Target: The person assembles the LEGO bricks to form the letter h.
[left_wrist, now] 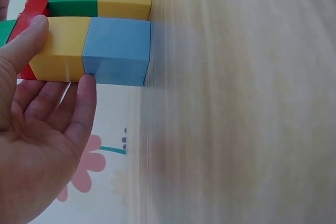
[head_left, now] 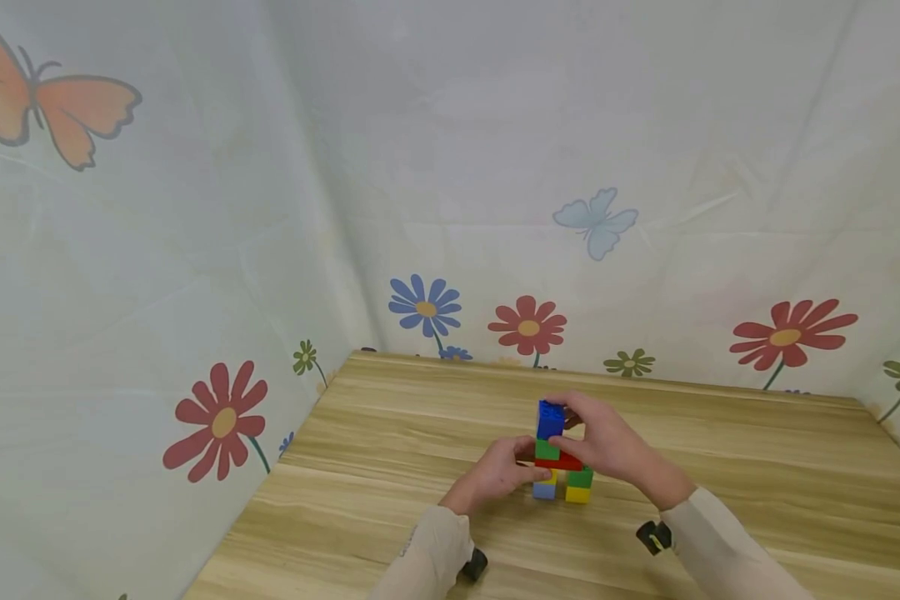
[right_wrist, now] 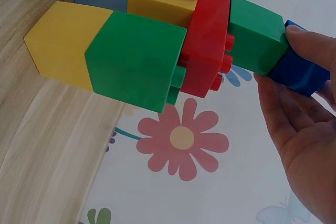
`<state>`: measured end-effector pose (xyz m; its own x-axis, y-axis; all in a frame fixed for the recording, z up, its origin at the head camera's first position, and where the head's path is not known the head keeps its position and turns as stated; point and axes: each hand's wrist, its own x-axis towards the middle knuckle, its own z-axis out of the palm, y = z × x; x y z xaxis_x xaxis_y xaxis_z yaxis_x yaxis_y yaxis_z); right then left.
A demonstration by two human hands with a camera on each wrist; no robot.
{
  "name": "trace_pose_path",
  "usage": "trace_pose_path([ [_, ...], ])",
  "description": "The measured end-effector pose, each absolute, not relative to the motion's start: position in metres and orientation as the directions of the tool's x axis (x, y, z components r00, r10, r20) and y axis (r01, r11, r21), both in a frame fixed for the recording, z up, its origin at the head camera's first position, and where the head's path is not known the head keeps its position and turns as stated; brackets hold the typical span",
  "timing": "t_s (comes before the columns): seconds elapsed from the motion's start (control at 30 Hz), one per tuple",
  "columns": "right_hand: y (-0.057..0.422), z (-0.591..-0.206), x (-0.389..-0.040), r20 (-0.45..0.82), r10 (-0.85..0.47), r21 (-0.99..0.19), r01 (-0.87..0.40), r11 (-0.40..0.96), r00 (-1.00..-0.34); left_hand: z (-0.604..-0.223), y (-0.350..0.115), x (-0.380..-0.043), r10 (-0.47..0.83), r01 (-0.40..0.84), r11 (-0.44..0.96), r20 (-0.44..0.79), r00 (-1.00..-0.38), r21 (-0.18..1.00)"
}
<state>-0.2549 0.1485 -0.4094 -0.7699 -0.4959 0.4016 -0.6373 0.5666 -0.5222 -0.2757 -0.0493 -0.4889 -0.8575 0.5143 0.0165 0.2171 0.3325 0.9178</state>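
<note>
A small building-block structure stands on the table, made of two columns bridged by a flat red brick (head_left: pixel 566 462). The left column has a light blue brick (left_wrist: pixel 116 51) below a yellow brick (left_wrist: pixel 63 48). On the right, a green brick (right_wrist: pixel 136 59) tops another yellow brick (right_wrist: pixel 65 45). Above the red brick's left end sits an upper green brick (right_wrist: pixel 256 35), with a dark blue brick (head_left: pixel 549 421) on it. My left hand (head_left: pixel 498 468) grips the left column around its yellow brick. My right hand (head_left: pixel 607 437) pinches the dark blue brick, thumb near its joint with the green one.
The wooden table (head_left: pixel 390 417) extends on both sides of the structure. Behind and to the left hangs a pale sheet (head_left: pixel 457 167) printed with flowers and butterflies. A black strap piece (head_left: pixel 654 537) shows at the right wrist, another (head_left: pixel 476 565) at the left.
</note>
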Motion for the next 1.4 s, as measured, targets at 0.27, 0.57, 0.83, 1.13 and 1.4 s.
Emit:
trace_pose_path([
  [0.27,0.1488,-0.4068,-0.2549,0.385,-0.495,-0.527,-0.626,0.574,-0.779,-0.4887,-0.0494,-0.275,0.514,0.233,0.341,0.027,-0.857,0.911],
  [0.57,0.1487,-0.4033,-0.2557,0.338,-0.507,-0.536,-0.605,0.589,-0.793,-0.4886,-0.0485,-0.2752,0.508,0.227,0.348,0.021,-0.861,0.91],
  [0.83,0.1487,-0.402,-0.2562,0.315,-0.509,-0.55,-0.591,0.59,-0.801,-0.4889,-0.0484,-0.2751,0.51,0.225,0.335,0.025,-0.86,0.915],
  [1.13,0.149,-0.4028,-0.2555,0.333,-0.51,-0.548,-0.603,0.579,-0.793,-0.4888,-0.0492,-0.2755,0.52,0.234,0.333,0.029,-0.853,0.914],
  [1.4,0.1472,-0.4003,-0.2525,0.328,-0.494,-0.548,-0.588,0.595,-0.805,-0.488,-0.0485,-0.2749,0.514,0.229,0.338,0.025,-0.858,0.913],
])
